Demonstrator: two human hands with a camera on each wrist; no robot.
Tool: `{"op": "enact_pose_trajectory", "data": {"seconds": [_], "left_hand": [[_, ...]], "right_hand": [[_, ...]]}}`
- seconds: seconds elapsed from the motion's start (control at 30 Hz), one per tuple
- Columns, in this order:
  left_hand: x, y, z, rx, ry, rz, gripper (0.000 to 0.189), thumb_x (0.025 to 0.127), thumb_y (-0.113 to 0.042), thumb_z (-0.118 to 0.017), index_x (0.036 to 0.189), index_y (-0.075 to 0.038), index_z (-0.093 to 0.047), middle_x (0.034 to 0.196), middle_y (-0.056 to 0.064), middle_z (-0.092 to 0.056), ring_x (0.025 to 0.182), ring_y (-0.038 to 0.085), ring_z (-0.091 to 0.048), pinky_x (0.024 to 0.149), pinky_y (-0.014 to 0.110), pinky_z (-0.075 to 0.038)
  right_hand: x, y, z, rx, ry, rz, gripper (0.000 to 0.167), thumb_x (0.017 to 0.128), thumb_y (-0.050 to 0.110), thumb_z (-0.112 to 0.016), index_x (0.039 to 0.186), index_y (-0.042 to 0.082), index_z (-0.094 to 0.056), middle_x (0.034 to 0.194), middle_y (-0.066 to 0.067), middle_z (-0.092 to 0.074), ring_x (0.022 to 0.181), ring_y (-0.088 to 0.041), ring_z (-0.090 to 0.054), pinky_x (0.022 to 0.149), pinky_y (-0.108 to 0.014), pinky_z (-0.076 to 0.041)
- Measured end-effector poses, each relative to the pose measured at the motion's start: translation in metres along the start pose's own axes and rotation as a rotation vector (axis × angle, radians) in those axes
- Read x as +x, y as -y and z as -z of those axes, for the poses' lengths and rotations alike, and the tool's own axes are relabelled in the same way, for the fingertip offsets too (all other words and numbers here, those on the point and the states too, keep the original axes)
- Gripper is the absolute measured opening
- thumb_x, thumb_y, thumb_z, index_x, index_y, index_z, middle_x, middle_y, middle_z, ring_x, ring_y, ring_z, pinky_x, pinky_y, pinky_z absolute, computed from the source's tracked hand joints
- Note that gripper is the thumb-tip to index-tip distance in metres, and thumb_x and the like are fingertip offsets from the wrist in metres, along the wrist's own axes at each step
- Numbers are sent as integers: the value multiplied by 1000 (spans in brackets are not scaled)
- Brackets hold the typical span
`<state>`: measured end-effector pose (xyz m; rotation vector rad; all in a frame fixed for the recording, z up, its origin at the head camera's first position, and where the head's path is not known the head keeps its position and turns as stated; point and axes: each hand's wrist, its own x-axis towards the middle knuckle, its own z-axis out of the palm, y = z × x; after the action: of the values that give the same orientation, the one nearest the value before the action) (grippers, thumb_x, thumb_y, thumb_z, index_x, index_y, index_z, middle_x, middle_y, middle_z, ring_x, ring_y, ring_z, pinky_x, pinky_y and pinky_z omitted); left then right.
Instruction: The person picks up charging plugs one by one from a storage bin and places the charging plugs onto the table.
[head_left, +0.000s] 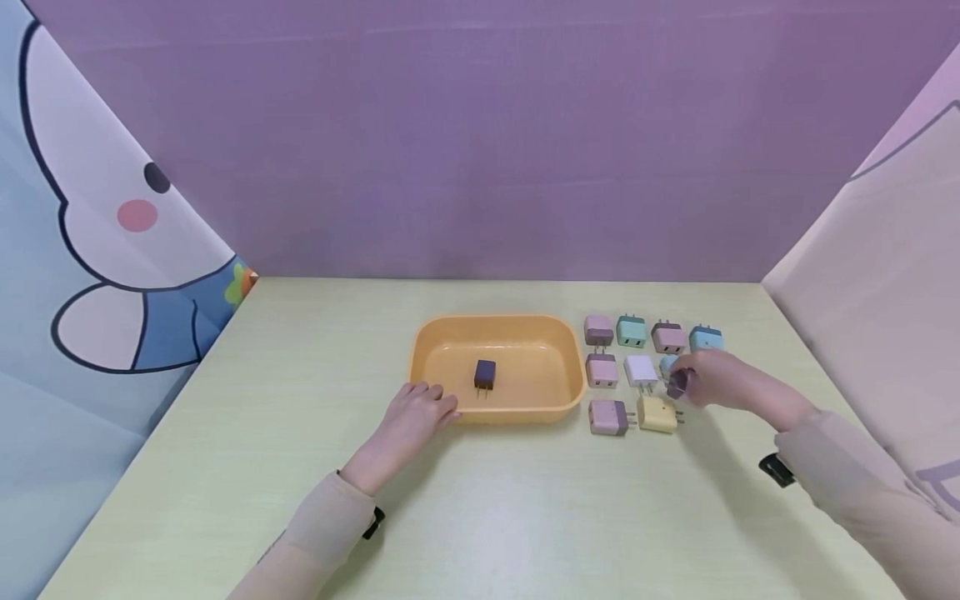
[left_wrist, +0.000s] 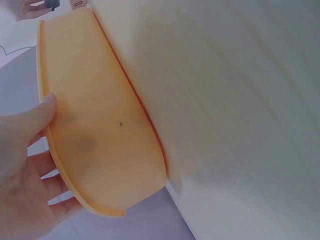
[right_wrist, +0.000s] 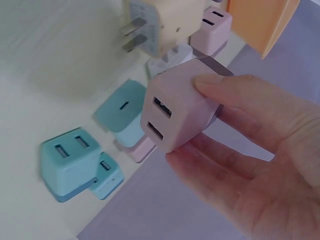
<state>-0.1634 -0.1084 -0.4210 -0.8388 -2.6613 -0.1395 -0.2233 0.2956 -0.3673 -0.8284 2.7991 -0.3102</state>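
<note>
My left hand (head_left: 417, 410) grips the front left rim of an orange plastic tray (head_left: 534, 371), its thumb on the rim and fingers along the outer wall. A dark charger plug (head_left: 485, 372) lies in the tray, prongs toward me. Over on the right, my right hand (right_wrist: 250, 135) pinches a pink charger plug (right_wrist: 175, 107) between thumb and fingers. Two USB slots on it face the wrist camera, and its darker end is partly covered by the hand. Close by the held plug are a light blue plug (right_wrist: 122, 110), a white plug (head_left: 640, 369) and a yellow plug (head_left: 657, 414).
Beside the tray's right wall, several more plugs lie in rough rows, among them a pink plug (head_left: 602, 371), a teal plug (head_left: 632, 332) and a blue plug (head_left: 707, 338). A purple cloth (head_left: 495, 150) hangs behind the pale table (head_left: 525, 517), with printed cloths at both sides.
</note>
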Motion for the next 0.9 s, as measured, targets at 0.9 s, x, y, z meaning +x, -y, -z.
{"op": "enact_pose_trajectory", "data": {"seconds": [0.9], "left_hand": [[-1, 1, -3, -5, -22, -11, 12, 81, -22, -63, 74, -13, -59, 65, -1, -50, 60, 17, -44, 60, 30, -37]], "right_hand": [[-18, -23, -19, 18, 66, -45, 24, 65, -6, -53, 86, -1, -63, 68, 1, -53, 54, -10, -39, 50, -23, -34]]}}
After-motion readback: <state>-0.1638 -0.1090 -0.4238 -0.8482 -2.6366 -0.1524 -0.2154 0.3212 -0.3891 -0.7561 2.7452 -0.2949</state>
